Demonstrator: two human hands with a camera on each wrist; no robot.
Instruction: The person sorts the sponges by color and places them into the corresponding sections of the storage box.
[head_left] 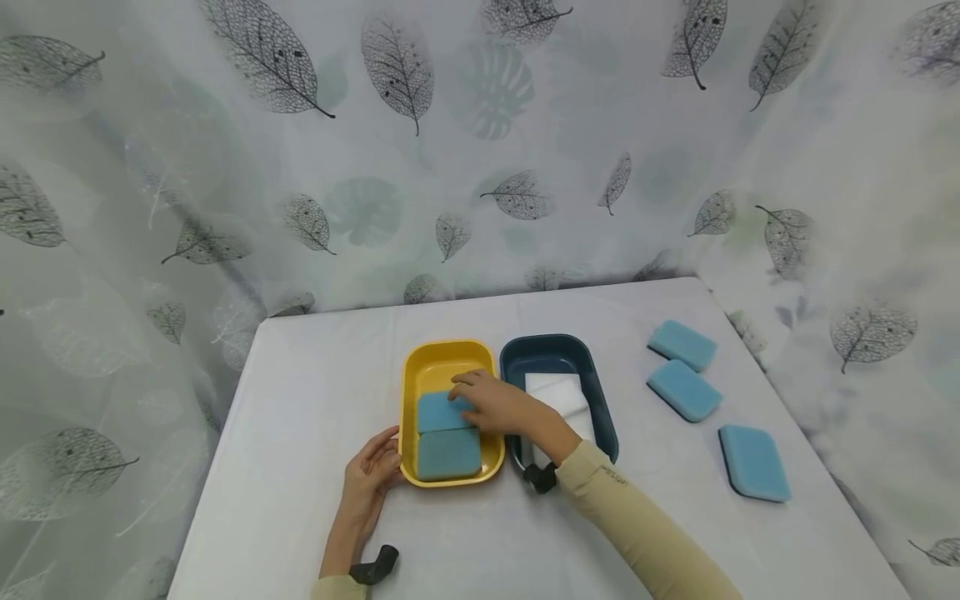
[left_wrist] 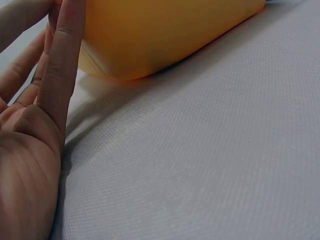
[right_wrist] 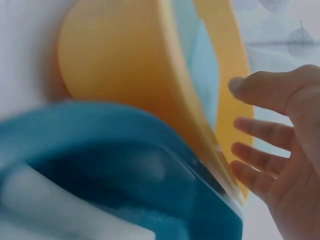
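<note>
Two light-blue rectangular sponges lie in the yellow tray point(head_left: 441, 370), a near one point(head_left: 450, 456) and a far one point(head_left: 433, 412). My right hand point(head_left: 491, 403) hovers over the far sponge, partly covering it. In the right wrist view its fingers are spread and slightly bent, with nothing between them. My left hand point(head_left: 371, 473) touches the left side of the yellow tray near its front corner. The left wrist view shows its fairly straight fingers point(left_wrist: 59, 75) against the tray's outer wall.
Right beside the yellow tray stands a dark blue tray point(head_left: 546, 350) with folded white cloths point(head_left: 553, 390), partly under my right forearm. Three more light-blue sponges lie on the white table's right side: a far point(head_left: 682, 344), a middle point(head_left: 684, 390) and a near one point(head_left: 755, 463).
</note>
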